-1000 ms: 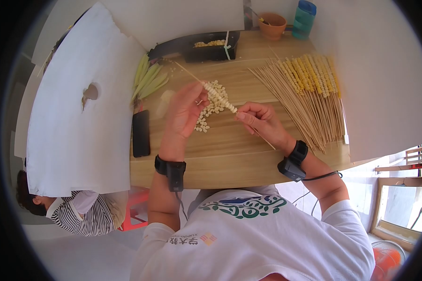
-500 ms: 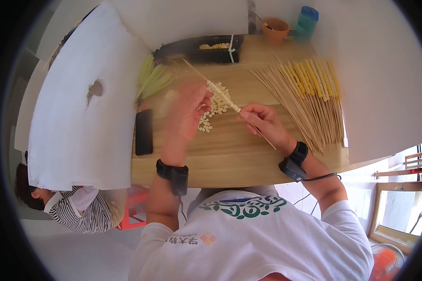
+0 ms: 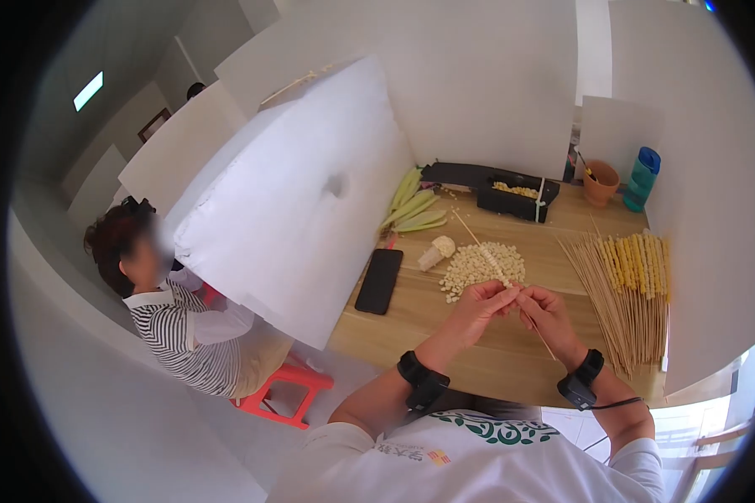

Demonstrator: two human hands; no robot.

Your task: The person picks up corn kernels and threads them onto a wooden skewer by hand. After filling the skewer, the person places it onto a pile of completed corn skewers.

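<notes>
A thin wooden skewer point(image 3: 471, 233) with pale pieces threaded along its middle slants across the front of the table. My right hand point(image 3: 545, 314) is closed round its lower part. Beside it, my left hand point(image 3: 484, 308) has its fingers pinched at the skewer, near the lowest threaded pieces, and the two hands touch or nearly touch. Just beyond my hands lies a loose pile of pale kernels point(image 3: 468, 270). To the right of them, many bare skewers point(image 3: 602, 306) lie in a bundle, with yellow threaded ones point(image 3: 636, 264) at the far end.
Left of the pile are a pale cob-like piece point(image 3: 436, 253), a black phone point(image 3: 379, 282) and green husks point(image 3: 415, 205). Behind stand a black tray point(image 3: 512, 201), a clay pot point(image 3: 601, 184) and a blue bottle point(image 3: 643, 179). A seated person point(image 3: 180, 327) is beyond the white board point(image 3: 302, 201).
The view has swung left and up. My left hand has come down along the skewer to my right hand and closed at it; the pile is less covered.
</notes>
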